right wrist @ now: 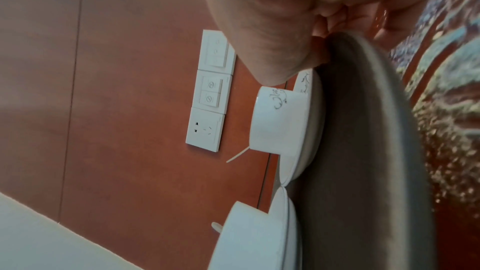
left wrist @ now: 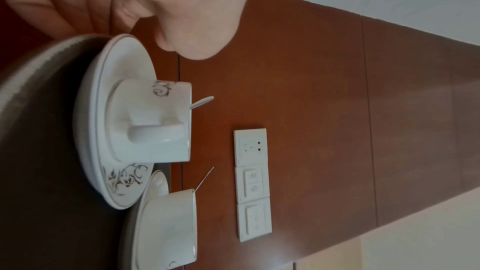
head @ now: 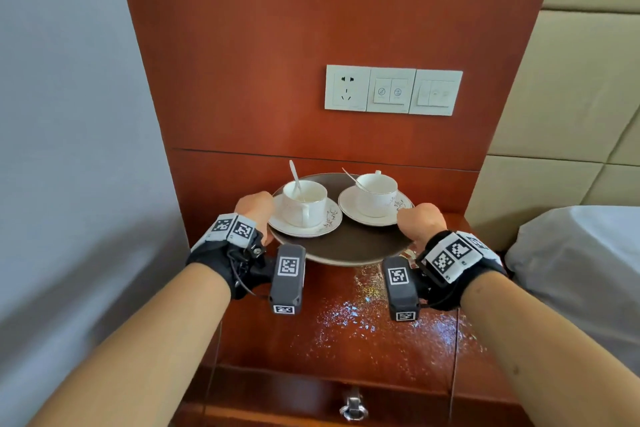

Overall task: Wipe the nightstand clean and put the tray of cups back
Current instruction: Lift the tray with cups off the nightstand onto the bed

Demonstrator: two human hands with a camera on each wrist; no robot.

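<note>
A round dark brown tray (head: pixel 349 246) is at the back of the red-brown nightstand (head: pixel 346 329); I cannot tell whether it rests on the top. On it stand two white cups on saucers, the left cup (head: pixel 304 203) and the right cup (head: pixel 375 194), each with a spoon inside. My left hand (head: pixel 254 210) grips the tray's left rim (left wrist: pixel 33 65), thumb above and fingers curled under. My right hand (head: pixel 420 222) grips the right rim (right wrist: pixel 374 73) the same way. The nightstand's top shows wet, glistening streaks (head: pixel 360 312) in front of the tray.
A wood wall panel rises right behind the tray, with a socket and switch plates (head: pixel 393 90). A bed with white bedding (head: pixel 581 263) sits close on the right, a padded headboard (head: pixel 581 97) above it. A drawer pull (head: pixel 353 407) hangs below the top's front edge.
</note>
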